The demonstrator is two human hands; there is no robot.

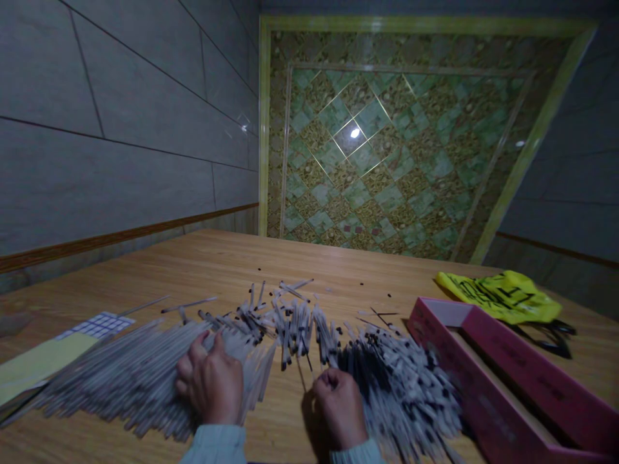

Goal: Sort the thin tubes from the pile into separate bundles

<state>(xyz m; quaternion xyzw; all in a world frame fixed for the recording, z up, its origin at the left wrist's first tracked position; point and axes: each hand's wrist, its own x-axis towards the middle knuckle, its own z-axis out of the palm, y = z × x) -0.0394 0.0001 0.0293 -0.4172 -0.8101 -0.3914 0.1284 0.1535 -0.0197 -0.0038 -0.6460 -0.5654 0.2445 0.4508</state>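
Hundreds of thin grey sticks (120, 380) lie heaped along the near edge of the wooden table (203, 264), mostly parallel, ends toward the near-left corner

- Left hand (210, 380): palm down on the right end of that heap, fingers bent over the sticks, thumb apart. Looks like a pressing hold that keeps the bundle flat and aligned; whether any stick is enclosed, cannot tell
- Right hand (340, 406): closed into a fist at the near edge, just left of a second heap of dark-tipped sticks (406, 386). What the fist holds, if anything, is hidden
- The second heap is blurred and more tangled, tips pointing many ways
- Between the heaps, further in, a small loose cluster (294, 322) stands fanned out; a few strays and dark specks (360, 283) lie toward the middle
- Pink box (507, 374): open, at the near-right corner, just beside the dark-tipped heap, within easy reach of the right hand
- Yellow bag (503, 295) crumpled by the right edge, a dark object (551, 338) just beside it, too dim to identify
- Left edge: yellow sheet (39, 364) and white gridded sheet (99, 324), partly under the grey heap
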